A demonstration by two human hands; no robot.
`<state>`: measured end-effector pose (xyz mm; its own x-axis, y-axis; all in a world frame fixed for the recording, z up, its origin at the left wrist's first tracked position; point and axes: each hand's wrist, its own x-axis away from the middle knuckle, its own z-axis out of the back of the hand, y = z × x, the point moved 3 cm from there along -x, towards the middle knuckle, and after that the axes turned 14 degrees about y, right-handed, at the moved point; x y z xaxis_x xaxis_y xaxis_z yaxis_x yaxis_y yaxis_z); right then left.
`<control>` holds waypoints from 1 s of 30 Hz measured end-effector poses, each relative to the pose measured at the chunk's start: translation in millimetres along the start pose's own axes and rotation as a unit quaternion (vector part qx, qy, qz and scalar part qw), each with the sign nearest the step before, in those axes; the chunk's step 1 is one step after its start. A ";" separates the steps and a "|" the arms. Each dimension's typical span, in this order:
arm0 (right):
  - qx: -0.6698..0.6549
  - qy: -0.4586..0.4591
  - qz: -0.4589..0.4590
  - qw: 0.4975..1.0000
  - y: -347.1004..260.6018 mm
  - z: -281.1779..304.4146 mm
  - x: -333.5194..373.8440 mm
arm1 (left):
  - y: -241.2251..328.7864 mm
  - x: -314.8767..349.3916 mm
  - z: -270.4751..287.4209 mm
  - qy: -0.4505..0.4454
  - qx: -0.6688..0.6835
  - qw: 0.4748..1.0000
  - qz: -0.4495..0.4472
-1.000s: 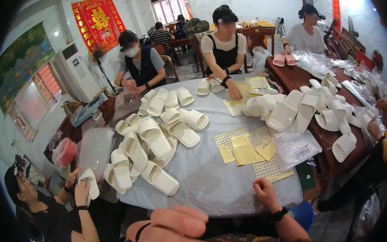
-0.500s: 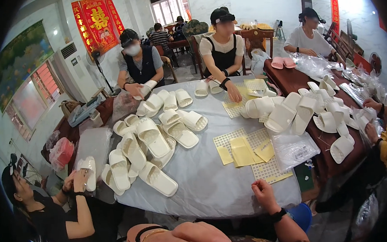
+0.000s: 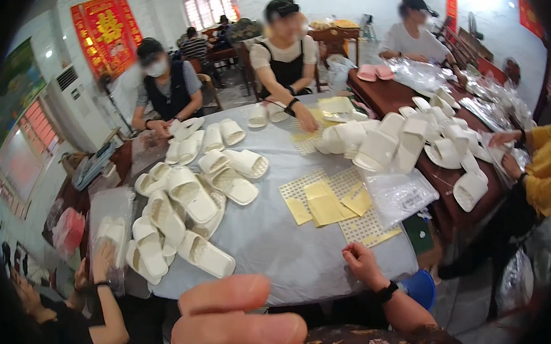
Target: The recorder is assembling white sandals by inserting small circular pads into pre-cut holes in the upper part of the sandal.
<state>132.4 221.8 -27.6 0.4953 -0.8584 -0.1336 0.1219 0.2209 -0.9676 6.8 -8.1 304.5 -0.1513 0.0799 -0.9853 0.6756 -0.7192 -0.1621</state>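
My left hand is raised large and close at the lower middle. Two of its digits stretch to the right with a gap between their tips, and nothing shows between them. On the near right edge of the cloth-covered table rests my right hand, a dark band at its wrist. Its fingers curl in, and I see no object in them. Just beyond it lie sticker sheets and folded yellow paper. White slippers are heaped on the table's left half, the nearest one beyond my left hand.
More white slippers pile up at the right, beside a clear plastic bag. Co-workers sit round the table; one person's hand reaches over far sticker sheets. Pink slippers lie far right. A blue bucket stands below my right forearm.
My left hand has risen, its digits parting. The view has shifted, moving the scene left. At far left, a co-worker's hand now lies over a bagged slipper. The masked person's slipper is lower.
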 end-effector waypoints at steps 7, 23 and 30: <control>-0.009 -0.012 -0.007 1.000 4.8 -5.9 -5.2 | 23.6 12.8 -31.4 0.020 0.002 0.995 0.101; -0.046 0.276 -0.017 0.960 -68.5 247.0 -142.9 | 10.5 267.2 12.5 -0.128 -0.297 0.775 0.543; -0.159 0.272 -0.114 0.942 -75.3 261.3 -212.1 | 26.0 329.2 -1.0 -0.107 -0.331 0.730 0.588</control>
<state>242.9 508.2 129.5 -0.0370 -0.9961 0.0795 -0.1349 -0.0739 -0.9881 -24.8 0.2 -24.2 0.7531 -0.4844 -0.4453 0.6193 0.2934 0.7283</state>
